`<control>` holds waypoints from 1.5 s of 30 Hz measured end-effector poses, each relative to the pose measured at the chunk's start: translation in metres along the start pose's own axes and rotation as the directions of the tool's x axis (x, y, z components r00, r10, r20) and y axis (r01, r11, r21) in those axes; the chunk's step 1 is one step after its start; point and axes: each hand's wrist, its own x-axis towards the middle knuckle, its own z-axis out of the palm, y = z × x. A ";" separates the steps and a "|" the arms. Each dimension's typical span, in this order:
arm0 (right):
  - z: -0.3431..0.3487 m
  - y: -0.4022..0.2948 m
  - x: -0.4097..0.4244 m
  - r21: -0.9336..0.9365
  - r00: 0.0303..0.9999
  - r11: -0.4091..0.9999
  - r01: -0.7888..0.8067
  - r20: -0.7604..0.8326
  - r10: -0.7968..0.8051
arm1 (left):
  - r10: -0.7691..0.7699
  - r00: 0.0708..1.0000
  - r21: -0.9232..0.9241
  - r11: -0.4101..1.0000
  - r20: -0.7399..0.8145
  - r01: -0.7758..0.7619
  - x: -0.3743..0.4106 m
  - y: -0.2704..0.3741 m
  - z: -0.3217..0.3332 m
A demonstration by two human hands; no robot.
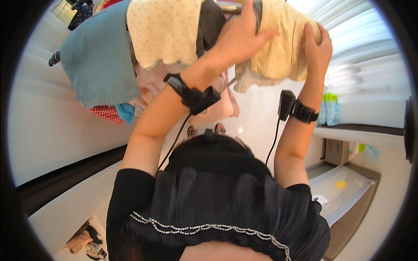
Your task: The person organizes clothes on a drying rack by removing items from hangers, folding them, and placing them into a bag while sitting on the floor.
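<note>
A yellow patterned garment (281,49) hangs at the upper right, with a paler cloth edge showing beneath it. My right hand (318,49) holds its right edge between thumb and fingers. Just left of it, my left hand (240,39) is spread, thumb stretched out over the yellow cloth and fingers reaching up past the top of the view. Behind that hand are a dark grey garment (209,24) and a short stretch of metal rail (231,7). A cream spotted garment (163,32) hangs further left, beside a light blue denim piece (98,58).
Pink cloth (215,114) hangs low, above my feet. Red checked fabric (106,114) shows below the denim, and a dark rail end (55,58) juts out left. White curtains (362,39) and blue-green packages (328,109) are at right; a translucent lidded bin (339,192) lies lower right.
</note>
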 end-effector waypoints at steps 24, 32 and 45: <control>0.039 -0.087 -0.025 -0.050 0.668 0.710 0.703 0.391 -0.633 | 0.552 0.832 0.576 0.661 0.061 -0.481 0.001 0.000 -0.037; 0.025 -0.059 -0.014 -0.063 0.686 0.713 0.698 0.341 -0.642 | 0.584 0.803 0.514 0.657 0.114 -0.551 0.015 0.009 -0.013; 0.042 -0.036 -0.024 -0.114 0.596 0.589 0.800 0.252 -0.762 | 0.245 0.892 0.178 0.966 -0.379 -0.190 -0.107 -0.036 -0.027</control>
